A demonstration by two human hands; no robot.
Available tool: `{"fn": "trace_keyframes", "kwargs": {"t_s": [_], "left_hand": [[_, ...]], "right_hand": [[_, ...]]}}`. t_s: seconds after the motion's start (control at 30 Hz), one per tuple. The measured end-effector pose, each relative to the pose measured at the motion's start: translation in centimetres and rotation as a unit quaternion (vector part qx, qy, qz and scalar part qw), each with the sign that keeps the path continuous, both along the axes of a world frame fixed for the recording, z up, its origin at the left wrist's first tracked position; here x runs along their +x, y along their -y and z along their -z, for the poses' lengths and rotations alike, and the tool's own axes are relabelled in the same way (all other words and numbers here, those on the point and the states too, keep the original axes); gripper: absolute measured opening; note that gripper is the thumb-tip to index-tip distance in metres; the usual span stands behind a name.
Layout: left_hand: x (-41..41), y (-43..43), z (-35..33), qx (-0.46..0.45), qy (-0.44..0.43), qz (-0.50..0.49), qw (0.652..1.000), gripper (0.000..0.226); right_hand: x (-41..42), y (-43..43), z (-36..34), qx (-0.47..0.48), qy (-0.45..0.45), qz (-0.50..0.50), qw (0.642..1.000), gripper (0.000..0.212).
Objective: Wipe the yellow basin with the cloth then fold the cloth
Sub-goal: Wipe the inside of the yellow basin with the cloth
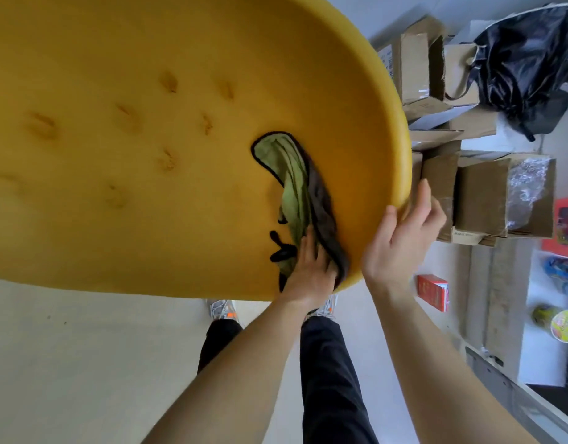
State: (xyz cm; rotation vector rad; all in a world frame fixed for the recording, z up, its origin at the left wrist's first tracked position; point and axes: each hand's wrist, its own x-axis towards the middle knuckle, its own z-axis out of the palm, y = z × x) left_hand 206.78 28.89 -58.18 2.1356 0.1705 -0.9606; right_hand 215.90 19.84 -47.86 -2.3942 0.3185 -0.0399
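A large yellow basin fills the upper left of the head view, held up in the air above the floor, its inner surface facing me. A green cloth with a dark edge and dark backing lies crumpled against the basin's inside near the right rim. My left hand presses down on the lower end of the cloth, fingers closed over it. My right hand grips the basin's rim from outside, thumb on the near edge and fingers behind it.
Several cardboard boxes and a black plastic bag stand at the right. A red box and colourful packets lie further right. My legs and shoes are below on pale floor.
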Motion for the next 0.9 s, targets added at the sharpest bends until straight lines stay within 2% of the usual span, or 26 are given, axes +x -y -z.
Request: {"fn": "trace_keyframes", "kwargs": {"t_s": [0.03, 0.1, 0.17, 0.23, 0.3, 0.33, 0.43, 0.53, 0.6, 0.7, 0.8, 0.87, 0.9], "left_hand": [[-2.4, -1.0, 0.4, 0.018, -0.006, 0.062, 0.998, 0.066], [-4.2, -3.7, 0.6, 0.076, -0.017, 0.117, 0.990, 0.063], [-4.1, -6.6, 1.8, 0.154, -0.007, 0.112, 0.982, 0.063], [-3.0, -9.5, 3.1, 0.210, -0.090, 0.106, 0.968, 0.067], [-1.8, -11.8, 4.3, 0.255, -0.101, 0.102, 0.956, 0.068], [-1.3, -12.8, 4.9, 0.267, -0.090, 0.088, 0.956, 0.068], [0.2, -15.1, 6.1, 0.277, -0.020, 0.064, 0.958, 0.068], [-0.4, -16.2, 6.7, 0.200, 0.116, 0.164, 0.959, 0.067], [-2.2, -17.1, 6.9, 0.177, 0.161, 0.207, 0.949, 0.066], [-4.2, -20.9, 7.3, 0.232, 0.107, 0.137, 0.957, 0.065], [-4.8, -26.0, 8.0, 0.333, 0.107, 0.120, 0.929, 0.067], [-3.3, -29.1, 8.2, 0.370, 0.125, 0.100, 0.915, 0.073], [-2.3, -30.5, 7.9, 0.383, 0.140, 0.071, 0.910, 0.073]], "right_hand": [[-0.7, -0.5, -0.2, -0.073, 0.036, -0.029, 0.996, 0.064], [-2.4, -1.6, 0.2, -0.158, 0.073, -0.117, 0.978, 0.070], [-3.4, -2.5, 1.4, -0.224, 0.075, -0.179, 0.955, 0.064], [-3.4, -2.9, 2.4, -0.303, 0.068, -0.178, 0.934, 0.059], [-3.2, -3.0, 3.0, -0.344, 0.057, -0.159, 0.924, 0.060], [-3.6, -3.2, 3.3, -0.340, 0.054, -0.174, 0.923, 0.063], [-6.9, -5.1, 5.0, -0.266, 0.012, -0.330, 0.906, 0.071], [-9.4, -8.6, 9.3, -0.218, -0.086, -0.388, 0.891, 0.071], [-9.2, -11.3, 12.3, -0.206, -0.142, -0.395, 0.884, 0.072], [-8.8, -14.5, 16.9, -0.235, -0.160, -0.495, 0.821, 0.079], [-8.2, -17.8, 19.8, -0.273, -0.121, -0.599, 0.743, 0.090], [-5.8, -19.9, 21.0, -0.316, -0.082, -0.622, 0.711, 0.094], [-4.1, -20.9, 21.3, -0.341, -0.056, -0.613, 0.711, 0.095]]}}
